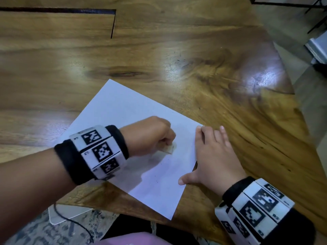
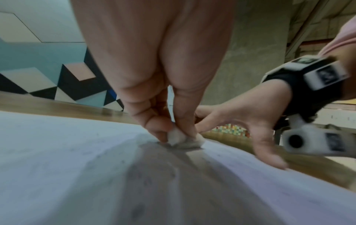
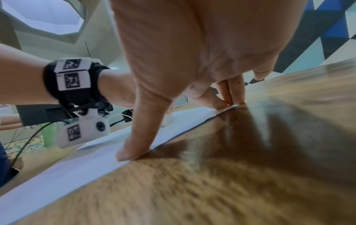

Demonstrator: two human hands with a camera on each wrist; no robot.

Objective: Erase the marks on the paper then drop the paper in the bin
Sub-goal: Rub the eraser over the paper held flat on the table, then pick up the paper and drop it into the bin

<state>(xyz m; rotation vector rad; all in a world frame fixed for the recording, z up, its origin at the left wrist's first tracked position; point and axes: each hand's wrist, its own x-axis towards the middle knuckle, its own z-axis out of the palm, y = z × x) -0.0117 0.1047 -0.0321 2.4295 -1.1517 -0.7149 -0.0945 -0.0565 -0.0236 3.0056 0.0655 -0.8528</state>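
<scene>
A white sheet of paper [image 1: 127, 110] lies on the wooden table [image 1: 159, 50], tilted, with faint pencil specks near its lower right. My left hand [image 1: 150, 135] pinches a small white eraser [image 1: 169, 149] against the sheet; the eraser [image 2: 181, 139] touches the paper [image 2: 57, 152] in the left wrist view. My right hand [image 1: 215, 156] lies flat with spread fingers on the sheet's right edge. Its thumb presses the paper [image 3: 77, 164] in the right wrist view. No bin is in view.
The table's corner and front edge run close below the sheet. A light flat object [image 1: 60, 214] with a black cable [image 1: 76, 221] lies on the patterned floor under the table's edge. Dark chair legs [image 1: 316, 15] stand at the far right.
</scene>
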